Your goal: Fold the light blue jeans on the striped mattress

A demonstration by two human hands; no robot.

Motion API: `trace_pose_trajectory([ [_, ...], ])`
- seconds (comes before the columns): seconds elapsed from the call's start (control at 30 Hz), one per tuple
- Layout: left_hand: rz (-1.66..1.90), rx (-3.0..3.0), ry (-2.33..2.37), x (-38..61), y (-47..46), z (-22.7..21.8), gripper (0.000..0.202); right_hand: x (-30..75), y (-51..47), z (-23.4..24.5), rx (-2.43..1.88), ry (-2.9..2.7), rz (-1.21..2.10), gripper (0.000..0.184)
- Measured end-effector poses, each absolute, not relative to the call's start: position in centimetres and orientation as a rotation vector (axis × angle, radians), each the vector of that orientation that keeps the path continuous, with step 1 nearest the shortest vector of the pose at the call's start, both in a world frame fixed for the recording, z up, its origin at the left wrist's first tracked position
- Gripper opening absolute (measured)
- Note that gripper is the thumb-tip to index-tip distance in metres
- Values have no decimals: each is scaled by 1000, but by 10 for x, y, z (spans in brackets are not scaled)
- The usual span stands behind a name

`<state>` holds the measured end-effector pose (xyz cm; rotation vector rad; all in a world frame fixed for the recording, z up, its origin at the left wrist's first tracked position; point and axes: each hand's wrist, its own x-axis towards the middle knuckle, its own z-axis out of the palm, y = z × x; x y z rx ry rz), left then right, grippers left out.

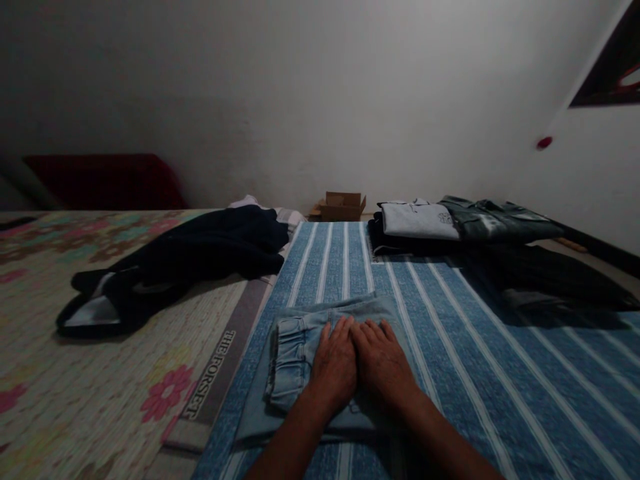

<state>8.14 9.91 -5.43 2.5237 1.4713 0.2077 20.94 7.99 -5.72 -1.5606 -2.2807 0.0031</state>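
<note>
A folded pair of light blue jeans (290, 353) lies on the blue striped sheet (475, 373) in front of me. My left hand (334, 367) rests flat on top of the jeans, fingers stretched out and together. My right hand (381, 363) lies flat beside it, touching it, fingers also stretched forward on the denim. Neither hand grips anything.
A dark crumpled garment (190, 257) lies on the floral mat (75, 373) at left. Folded clothes, one white (419, 220) and one grey-green (495, 220), sit on dark clothing (545, 280) at the far right. A small cardboard box (343, 206) stands by the wall.
</note>
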Motion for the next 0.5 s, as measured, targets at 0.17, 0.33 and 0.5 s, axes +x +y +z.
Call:
trace_pose_trajectory([
  [0.17, 223, 2536, 1479, 82, 99, -56, 55, 209, 79, -57, -1553, -2263, 21, 42],
  [0.33, 225, 2520, 1482, 82, 98, -55, 54, 209, 80, -58, -1553, -2250, 49, 43],
  [0.5, 199, 2506, 1489, 83, 98, -53, 54, 210, 80, -57, -1551, -2257, 60, 43],
])
